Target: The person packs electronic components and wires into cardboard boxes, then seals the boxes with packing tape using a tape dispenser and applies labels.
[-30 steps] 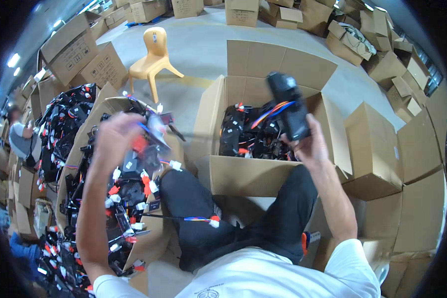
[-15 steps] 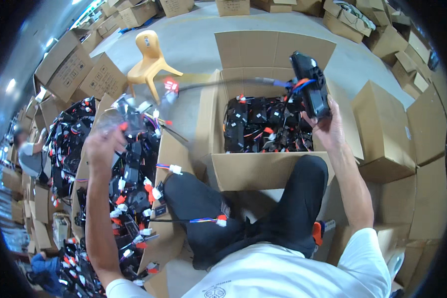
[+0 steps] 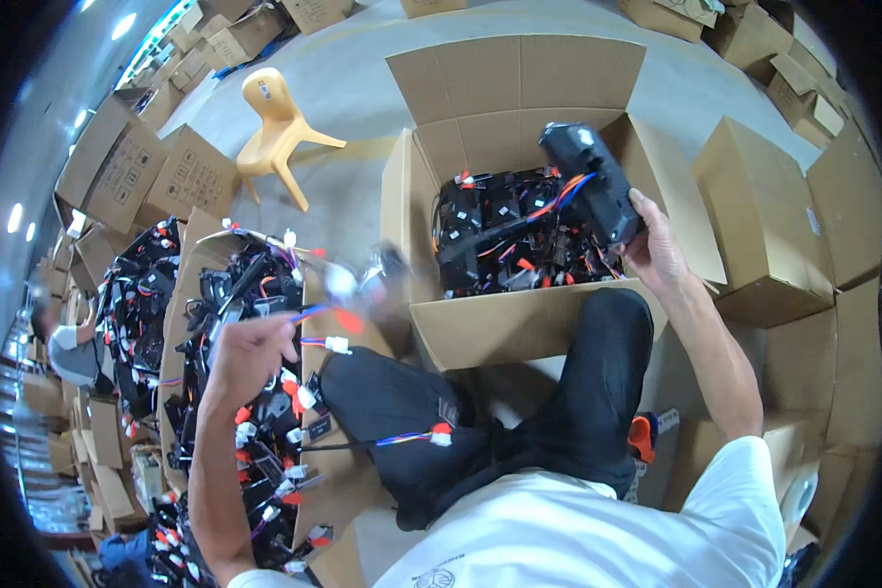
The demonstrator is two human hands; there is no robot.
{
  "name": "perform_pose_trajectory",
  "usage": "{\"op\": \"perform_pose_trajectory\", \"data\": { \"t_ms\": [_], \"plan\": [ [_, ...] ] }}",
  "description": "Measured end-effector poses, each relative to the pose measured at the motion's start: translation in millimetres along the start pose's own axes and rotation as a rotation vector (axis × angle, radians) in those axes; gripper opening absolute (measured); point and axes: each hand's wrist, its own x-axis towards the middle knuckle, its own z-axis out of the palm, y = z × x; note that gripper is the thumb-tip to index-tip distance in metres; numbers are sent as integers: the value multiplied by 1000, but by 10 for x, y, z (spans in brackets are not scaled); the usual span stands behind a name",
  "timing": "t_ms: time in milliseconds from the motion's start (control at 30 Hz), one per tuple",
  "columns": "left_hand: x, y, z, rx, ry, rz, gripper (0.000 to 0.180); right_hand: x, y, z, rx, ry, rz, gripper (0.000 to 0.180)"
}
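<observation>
Up above the open carton, my right hand grips a black box-shaped electronic unit by its lower end. Orange and blue wires bend out of the unit, and its dark cable runs left over the carton. My left hand is pinched closed over a long box of wired parts at left. From its fingertips comes a blue wire toward a blurred red connector. Beside that, a white connector is smeared by motion. Whether it joins the unit's cable cannot be made out.
The open carton in front of my knees holds several black units. More wired parts fill the long box and a heap further left. A yellow chair stands beyond. Closed cartons line the right; a person is far left.
My left hand has moved right and down, nearer my knee. The black unit has dropped slightly and shifted left in my right hand; its cable now slopes down to the left.
</observation>
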Motion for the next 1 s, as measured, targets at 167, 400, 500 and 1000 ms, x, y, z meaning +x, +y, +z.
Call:
{"op": "perform_pose_trajectory", "data": {
  "t_ms": [167, 400, 500, 1000],
  "plan": [
    [42, -381, -399, -116, 435, -57, 33, 25, 3, -75, 276, 42, 0, 35],
    [427, -421, 304, 360, 95, 331, 81, -267, -498, 201, 480, -180, -90, 46],
    [563, -413, 550, 462, -130, 146, 45, -337, -592, -13, 498, -175, -146, 38],
    [29, 160, -2444, 1048, 1093, 77, 52, -127, -286, 1272, 161, -477, -82, 55]
  ]
}}
